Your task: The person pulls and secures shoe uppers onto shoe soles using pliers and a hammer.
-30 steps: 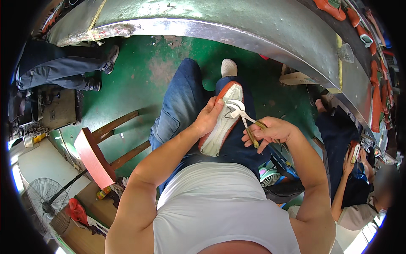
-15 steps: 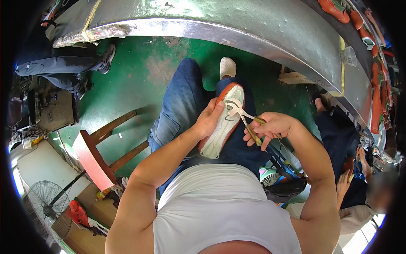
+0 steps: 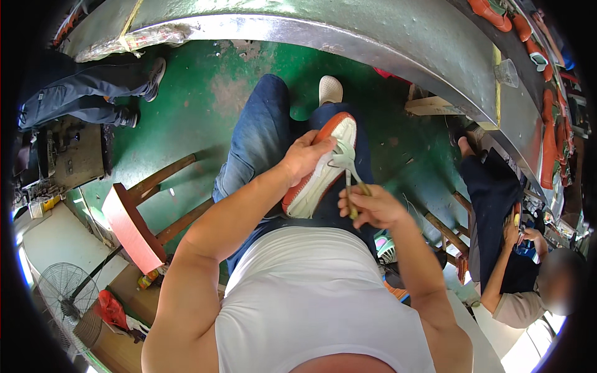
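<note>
A red-brown shoe [image 3: 308, 194] rests slanted over my thighs, its whitish underside facing up. My left hand [image 3: 303, 158] grips its left edge near the toe, the thumb pressing on the pale face. Metal pincers [image 3: 342, 159] with yellowish handles lie with their jaws on that underside, close to the thumb. Around the handles curl the fingers of my right hand [image 3: 375, 207], just right of the shoe. Whether the jaws pinch any material cannot be made out.
A long metal bench [image 3: 323, 28] curves across the far side. Red-brown shoes [image 3: 548, 140] stand along its right. At left are a wooden stool [image 3: 134, 227] and a wire fan [image 3: 67, 292]. One person's legs [image 3: 93, 93] show far left; another person [image 3: 519, 273] sits at right.
My right hand has moved left and nearer me, and the pincers' handles now point more toward me and stand closer together. The shoe sits slightly lower left in the picture.
</note>
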A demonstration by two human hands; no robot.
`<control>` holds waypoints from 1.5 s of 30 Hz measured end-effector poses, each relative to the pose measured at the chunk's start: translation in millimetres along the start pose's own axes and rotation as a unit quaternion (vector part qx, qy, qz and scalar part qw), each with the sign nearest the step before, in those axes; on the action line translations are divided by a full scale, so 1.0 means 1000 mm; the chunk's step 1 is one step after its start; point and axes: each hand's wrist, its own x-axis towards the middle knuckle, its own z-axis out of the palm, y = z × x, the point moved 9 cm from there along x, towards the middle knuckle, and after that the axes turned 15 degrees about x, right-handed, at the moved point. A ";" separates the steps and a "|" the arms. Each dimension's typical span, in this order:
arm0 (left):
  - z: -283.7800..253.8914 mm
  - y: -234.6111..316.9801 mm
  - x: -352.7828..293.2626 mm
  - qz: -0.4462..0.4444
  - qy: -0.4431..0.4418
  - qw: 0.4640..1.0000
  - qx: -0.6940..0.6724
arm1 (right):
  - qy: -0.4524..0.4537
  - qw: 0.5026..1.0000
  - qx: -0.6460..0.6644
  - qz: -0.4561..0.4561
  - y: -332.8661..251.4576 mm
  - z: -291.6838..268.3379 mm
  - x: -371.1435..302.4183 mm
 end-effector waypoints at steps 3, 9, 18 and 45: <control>0.002 0.003 -0.001 -0.009 0.006 1.000 0.023 | 0.051 0.989 -0.137 -0.027 -0.028 -0.015 -0.031; 0.009 0.010 -0.009 0.003 -0.008 0.981 0.194 | 0.157 0.651 -0.657 -0.347 -0.094 0.032 -0.023; -0.021 -0.011 -0.024 0.196 0.016 0.962 0.188 | 0.085 0.783 -0.457 -0.414 -0.167 0.057 -0.077; -0.176 0.359 -0.029 0.260 0.175 0.882 0.351 | 0.334 0.359 -0.570 -0.659 -0.471 0.086 -0.081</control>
